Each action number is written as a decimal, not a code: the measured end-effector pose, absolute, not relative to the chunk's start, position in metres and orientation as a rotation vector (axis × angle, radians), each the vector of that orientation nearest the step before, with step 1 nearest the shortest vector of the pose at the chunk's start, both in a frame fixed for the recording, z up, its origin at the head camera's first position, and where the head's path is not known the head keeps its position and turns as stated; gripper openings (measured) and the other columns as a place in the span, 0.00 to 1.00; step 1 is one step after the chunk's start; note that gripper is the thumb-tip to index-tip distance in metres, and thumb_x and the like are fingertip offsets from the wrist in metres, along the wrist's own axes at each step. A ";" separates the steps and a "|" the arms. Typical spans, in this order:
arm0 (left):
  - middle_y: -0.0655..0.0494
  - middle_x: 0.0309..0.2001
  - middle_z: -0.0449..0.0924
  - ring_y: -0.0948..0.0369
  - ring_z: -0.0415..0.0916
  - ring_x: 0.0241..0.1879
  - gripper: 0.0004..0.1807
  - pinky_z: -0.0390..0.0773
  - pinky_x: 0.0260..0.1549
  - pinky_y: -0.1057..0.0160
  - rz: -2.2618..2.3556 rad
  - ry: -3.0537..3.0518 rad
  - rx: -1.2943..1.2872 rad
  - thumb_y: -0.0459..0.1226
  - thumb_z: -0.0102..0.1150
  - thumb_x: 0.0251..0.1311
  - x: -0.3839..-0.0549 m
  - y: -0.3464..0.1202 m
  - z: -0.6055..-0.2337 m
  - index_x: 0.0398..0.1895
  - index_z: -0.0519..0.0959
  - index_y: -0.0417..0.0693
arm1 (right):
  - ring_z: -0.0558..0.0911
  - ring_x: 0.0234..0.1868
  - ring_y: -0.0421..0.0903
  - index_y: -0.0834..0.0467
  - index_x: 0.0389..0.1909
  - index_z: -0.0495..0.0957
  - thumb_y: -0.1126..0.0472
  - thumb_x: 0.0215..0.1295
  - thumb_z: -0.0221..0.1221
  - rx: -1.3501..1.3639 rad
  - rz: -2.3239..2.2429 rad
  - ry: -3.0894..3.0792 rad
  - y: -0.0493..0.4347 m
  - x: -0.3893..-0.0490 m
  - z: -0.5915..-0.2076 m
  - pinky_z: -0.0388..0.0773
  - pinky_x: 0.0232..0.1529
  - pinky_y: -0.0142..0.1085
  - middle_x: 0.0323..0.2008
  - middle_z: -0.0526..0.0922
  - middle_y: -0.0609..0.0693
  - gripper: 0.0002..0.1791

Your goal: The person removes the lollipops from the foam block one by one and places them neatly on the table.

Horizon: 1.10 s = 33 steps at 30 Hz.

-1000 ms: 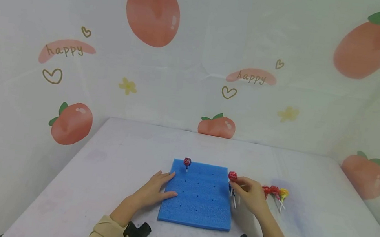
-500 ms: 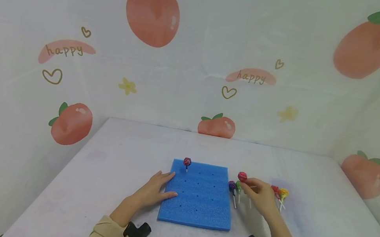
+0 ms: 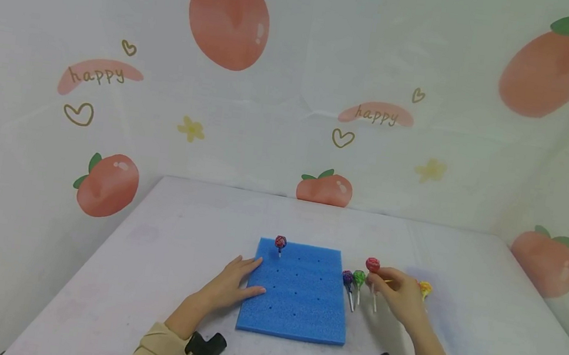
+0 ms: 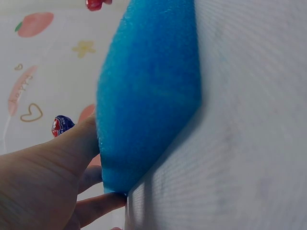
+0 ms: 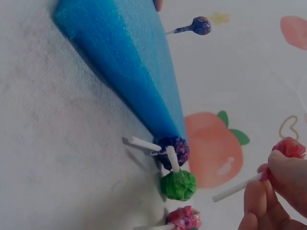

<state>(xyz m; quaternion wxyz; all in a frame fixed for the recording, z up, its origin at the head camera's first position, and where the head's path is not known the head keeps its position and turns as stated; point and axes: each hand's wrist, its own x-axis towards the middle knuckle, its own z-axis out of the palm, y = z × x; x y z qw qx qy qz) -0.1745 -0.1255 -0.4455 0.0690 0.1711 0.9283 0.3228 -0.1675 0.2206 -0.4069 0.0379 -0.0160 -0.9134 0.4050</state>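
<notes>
My left hand [image 3: 224, 290] rests on the left edge of a blue foam board [image 3: 293, 326] dotted with small holes, its fingers spread. One lollipop [image 3: 280, 243] in a dark red and blue wrapper stands upright in the board's far left corner. Right of the board, my right hand [image 3: 401, 298] pinches a red-wrapped lollipop [image 5: 289, 146] just below its head, white stick slanting free. Beneath and left of that hand lie a purple lollipop [image 5: 173, 152] and a green lollipop [image 5: 178, 185]. A pink lollipop [image 5: 184, 218] shows in the right wrist view only partly.
A yellow lollipop [image 3: 425, 289] lies beyond my right hand, partly covered by it, with a bit of red beside it. The white table [image 3: 195, 208] meets a white backdrop [image 3: 289, 136] printed with fruit, hearts and flowers.
My right hand has moved right, away from the board, carrying the red lollipop. The purple and green lollipops have come into view, and red ones beyond are now mostly covered. My left hand stays put.
</notes>
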 end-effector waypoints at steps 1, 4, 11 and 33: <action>0.38 0.68 0.60 0.38 0.46 0.71 0.39 0.53 0.65 0.36 0.973 2.795 0.517 0.51 0.58 0.59 -0.175 -0.125 -0.446 0.69 0.60 0.42 | 0.82 0.41 0.51 0.63 0.48 0.78 0.56 0.64 0.57 -0.051 1.238 -2.808 0.222 -0.167 -0.407 0.81 0.41 0.39 0.46 0.82 0.62 0.17; 0.38 0.68 0.60 0.38 0.46 0.71 0.39 0.53 0.65 0.36 0.970 2.794 0.516 0.51 0.58 0.59 -0.175 -0.126 -0.446 0.69 0.59 0.42 | 0.81 0.44 0.54 0.64 0.50 0.77 0.55 0.65 0.56 -0.057 1.221 -2.829 0.226 -0.167 -0.406 0.82 0.44 0.43 0.48 0.81 0.64 0.19; 0.38 0.68 0.60 0.39 0.46 0.71 0.39 0.53 0.65 0.36 0.971 2.789 0.519 0.51 0.57 0.59 -0.175 -0.126 -0.445 0.69 0.59 0.43 | 0.81 0.46 0.57 0.66 0.51 0.76 0.56 0.66 0.56 -0.081 1.182 -2.822 0.235 -0.166 -0.403 0.82 0.45 0.43 0.48 0.80 0.65 0.20; 0.38 0.69 0.59 0.39 0.45 0.72 0.39 0.52 0.66 0.36 0.994 2.772 0.500 0.51 0.58 0.59 -0.173 -0.126 -0.445 0.69 0.59 0.43 | 0.80 0.45 0.61 0.69 0.52 0.74 0.52 0.68 0.53 -0.118 1.121 -2.823 0.261 -0.163 -0.395 0.82 0.41 0.44 0.48 0.79 0.69 0.24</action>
